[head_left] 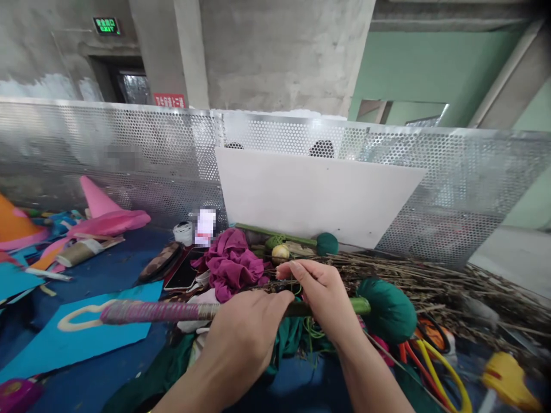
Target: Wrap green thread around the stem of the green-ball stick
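A stick [159,311] lies level across the view. Purple and grey winding covers its left part, a cream loop [77,317] extends from that end, and its right end is bare green. My left hand [247,327] is closed round its middle. Just to the right, my right hand [325,292] is at the stick with thumb and fingers pressed together; whatever they pinch is hidden. Thin green strands [313,332] hang beneath that hand. By the stick's right end sits a dark green cloth ball [387,310]; whether they are joined is unclear.
Crumpled magenta cloth [236,261], dry twigs [430,269] and a phone [183,272] lie beyond my hands. Blue sheet [103,338] is at left, yellow-handled tool [508,378] at right. A white board [318,195] leans against the perforated metal screen [163,137].
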`<state>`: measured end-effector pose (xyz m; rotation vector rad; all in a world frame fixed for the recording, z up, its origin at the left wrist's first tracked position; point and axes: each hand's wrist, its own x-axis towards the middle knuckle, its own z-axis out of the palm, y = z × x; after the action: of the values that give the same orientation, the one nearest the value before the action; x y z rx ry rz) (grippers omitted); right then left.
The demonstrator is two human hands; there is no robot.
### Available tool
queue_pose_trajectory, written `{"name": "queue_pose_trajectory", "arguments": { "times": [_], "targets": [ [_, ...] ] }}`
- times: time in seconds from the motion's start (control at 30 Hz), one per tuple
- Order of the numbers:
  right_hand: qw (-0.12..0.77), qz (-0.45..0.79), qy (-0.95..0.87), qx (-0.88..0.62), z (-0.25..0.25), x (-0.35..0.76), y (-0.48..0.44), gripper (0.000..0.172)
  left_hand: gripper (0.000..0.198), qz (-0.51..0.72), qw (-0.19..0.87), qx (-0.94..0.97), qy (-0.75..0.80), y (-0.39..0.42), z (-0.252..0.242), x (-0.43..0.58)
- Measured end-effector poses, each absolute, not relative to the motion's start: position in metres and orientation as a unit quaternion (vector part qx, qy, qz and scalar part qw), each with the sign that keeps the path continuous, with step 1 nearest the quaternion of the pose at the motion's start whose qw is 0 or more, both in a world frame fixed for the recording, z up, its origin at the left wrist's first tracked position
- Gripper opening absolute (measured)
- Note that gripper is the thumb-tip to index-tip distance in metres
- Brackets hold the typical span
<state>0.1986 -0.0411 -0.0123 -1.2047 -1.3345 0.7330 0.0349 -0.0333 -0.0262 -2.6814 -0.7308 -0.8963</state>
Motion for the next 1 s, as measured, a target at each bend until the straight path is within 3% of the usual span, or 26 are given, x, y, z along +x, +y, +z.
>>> {"name": "queue_pose_trajectory", "arguments": {
  "times": [0.27,0.5,0.63,0.8,0.93,1.0],
  "targets": [
    [0.557,0.324,-0.563,-0.517,-0.015,0.196,-0.038,0.033,0.03,-0.35,0.181,-0.896,-0.203,-0.03,-0.026,0.036],
    [0.593,0.449,-0.488,-0.456,-0.002,0.222,-0.058,0.036,0.028,-0.372,0.169,-0.876,-0.257,-0.019,-0.016,0.018],
    [0.589,0.441,-0.466,-0.491,0.0,0.263,-0.076,0.033,0.025,-0.39,0.143,-0.858,-0.304,-0.009,-0.01,-0.001],
    [0.738,0.376,-0.323,-0.459,-0.008,0.316,-0.083,0.026,0.026,-0.358,0.074,-0.868,-0.336,-0.006,-0.005,-0.015],
    [0.793,0.372,-0.29,-0.386,-0.012,0.336,-0.073,0.02,0.024,-0.305,-0.005,-0.883,-0.358,-0.006,-0.001,-0.016],
    [0.809,0.298,-0.3,-0.409,-0.014,0.336,-0.061,0.019,0.022,-0.297,-0.062,-0.877,-0.373,-0.007,0.002,-0.014]
  ]
}}
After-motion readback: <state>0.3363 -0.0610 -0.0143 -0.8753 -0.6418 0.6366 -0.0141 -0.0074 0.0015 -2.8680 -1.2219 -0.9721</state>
